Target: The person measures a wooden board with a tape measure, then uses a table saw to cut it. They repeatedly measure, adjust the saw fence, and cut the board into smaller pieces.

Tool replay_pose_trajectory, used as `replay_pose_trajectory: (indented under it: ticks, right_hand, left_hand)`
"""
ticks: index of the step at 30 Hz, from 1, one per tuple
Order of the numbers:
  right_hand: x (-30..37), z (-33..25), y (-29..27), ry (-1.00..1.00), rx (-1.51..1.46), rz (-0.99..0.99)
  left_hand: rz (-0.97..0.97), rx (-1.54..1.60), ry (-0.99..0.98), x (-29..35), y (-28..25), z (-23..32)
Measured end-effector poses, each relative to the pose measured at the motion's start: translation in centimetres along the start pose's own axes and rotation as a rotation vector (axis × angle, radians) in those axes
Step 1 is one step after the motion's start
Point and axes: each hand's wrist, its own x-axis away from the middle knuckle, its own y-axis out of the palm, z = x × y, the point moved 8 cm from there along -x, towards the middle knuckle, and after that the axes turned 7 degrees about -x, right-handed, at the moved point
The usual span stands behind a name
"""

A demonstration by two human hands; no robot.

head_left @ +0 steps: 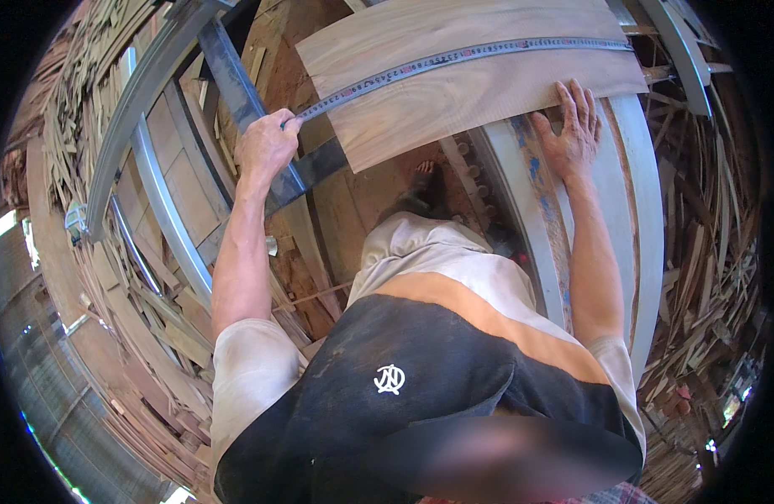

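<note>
A wide, flat wooden board (437,105) with a light brown grain lies across the far part of the view, its right end over a pale metal machine table (605,218). Along the board runs a silver measuring tape (454,57) with dark marks, reaching out past the left edge. My left hand (268,149) grips the tape's left end in closed fingers, off the board. On the board's near edge at the right, my right hand (573,139) lies flat with fingers stretched out. No tape case can be made out.
Steel frame rails (164,197) stand at the left, with a blue-grey beam (236,76) next to my left hand. Wood offcuts pile up on the left (110,286) and right (698,235). My bare foot (424,172) shows below the board's near edge.
</note>
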Motion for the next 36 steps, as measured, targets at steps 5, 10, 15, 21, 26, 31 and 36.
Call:
replay_pose_trajectory:
  ticks: [5, 10, 15, 21, 26, 31, 36]
  right_hand:
    - [-0.1, -0.2, 0.1, 0.002, 0.032, -0.005]
    - [0.2, 0.2, 0.2, -0.003, 0.027, -0.008]
    - [0.0, -0.4, -0.1, 0.041, 0.052, -0.017]
    - [5.1, -9.5, 1.6, 0.237, -1.158, -0.106]
    - [11.8, -18.8, 5.7, 0.519, -1.503, -0.455]
    - [11.5, -22.7, 11.4, 0.919, -1.839, -0.449]
    - [8.6, -27.3, 16.3, 1.199, -2.128, -0.145]
  left_hand:
    - [-0.031, 0.012, -0.022, 0.0, 0.1, -0.2]
    - [-0.044, 0.006, -0.011, -0.1, 0.2, -0.1]
    - [-0.054, 0.054, 0.042, 0.6, -0.1, 0.6]
    - [-0.077, 0.428, 0.063, 6.1, 1.5, -2.2]
    - [0.047, 0.627, -0.045, 9.7, 3.3, -12.0]
    - [0.345, 0.513, -0.353, 9.4, 5.1, -29.0]
    - [0.197, 0.2, -0.552, 8.1, 9.3, -41.2]
